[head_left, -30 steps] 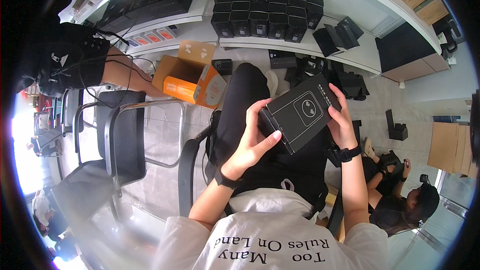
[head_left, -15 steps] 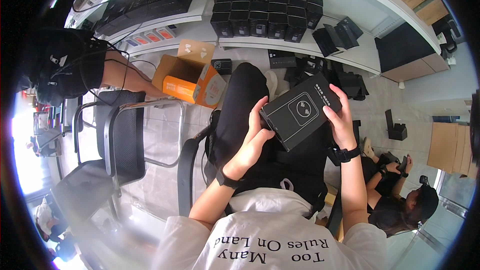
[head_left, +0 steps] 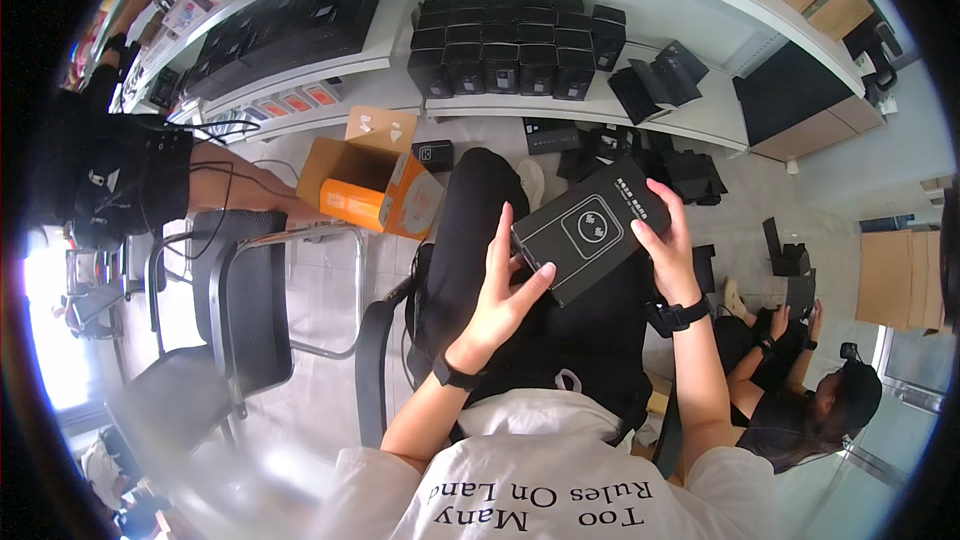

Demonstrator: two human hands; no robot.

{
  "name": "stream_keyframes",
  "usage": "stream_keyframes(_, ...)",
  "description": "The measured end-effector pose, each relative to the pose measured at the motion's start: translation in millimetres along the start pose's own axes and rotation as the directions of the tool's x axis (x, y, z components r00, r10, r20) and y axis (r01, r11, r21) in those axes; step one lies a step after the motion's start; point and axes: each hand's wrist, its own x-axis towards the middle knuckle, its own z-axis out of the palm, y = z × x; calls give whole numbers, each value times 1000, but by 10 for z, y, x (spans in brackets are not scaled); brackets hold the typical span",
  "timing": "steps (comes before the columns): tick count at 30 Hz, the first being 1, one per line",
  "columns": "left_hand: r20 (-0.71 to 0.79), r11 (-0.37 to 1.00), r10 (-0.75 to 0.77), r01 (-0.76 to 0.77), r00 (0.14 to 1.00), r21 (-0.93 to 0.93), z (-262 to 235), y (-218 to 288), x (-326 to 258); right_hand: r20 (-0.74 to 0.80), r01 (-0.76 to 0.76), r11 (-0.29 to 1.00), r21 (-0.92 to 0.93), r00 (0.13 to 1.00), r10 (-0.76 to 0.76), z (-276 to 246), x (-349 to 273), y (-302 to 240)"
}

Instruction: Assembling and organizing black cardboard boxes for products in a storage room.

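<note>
Two-handed grip on a flat black box [head_left: 592, 242], held above the lap. The left hand [head_left: 498, 298] clasps its lower-left end and the right hand [head_left: 668, 252] its right edge (fingers wrapped over the rim). The long axis tilts up toward the right. Beyond lie an orange carton [head_left: 370, 190] on the floor and shelves [head_left: 700, 120] of stacked black boxes.

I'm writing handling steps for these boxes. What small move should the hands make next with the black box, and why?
Probably slide the left hand fingers along the black box near edge to lift its lid: both hands grip the closed box at opposite ends, the right hand steadying the far side.
</note>
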Motion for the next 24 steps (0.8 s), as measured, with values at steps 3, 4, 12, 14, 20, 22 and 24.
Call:
stream_keyframes(3, -21, 993, 55, -53, 998, 103, 19, 46, 14, -1, -19, 999, 47, 1000, 19, 16, -4, -41)
stream_keyframes(4, -23, 993, 54, -51, 998, 108, 15, 65, 22, -2, -35, 996, 83, 999, 35, 18, -7, -63)
stream_keyframes(12, 12, 991, 16, -17, 1000, 131, -104, 140, 82, 49, -425, 848, 318, 900, 433, -53, 28, -175)
stream_keyframes(14, 20, 991, 1, -4, 1000, 134, -95, 131, 91, 55, -401, 854, 331, 912, 407, -63, 29, -153)
stream_keyframes(20, 0, 995, 64, -64, 998, 78, -81, 140, 123, 79, -403, 829, 388, 911, 406, -53, 22, -81)
stream_keyframes(22, 0, 992, 51, -51, 999, 116, -103, 164, 144, 74, -406, 825, 393, 908, 412, -51, 23, -77)
stream_keyframes(24, -2, 994, 29, -29, 1000, 104, -120, 185, 155, 76, -393, 818, 420, 913, 400, -50, 26, -79)
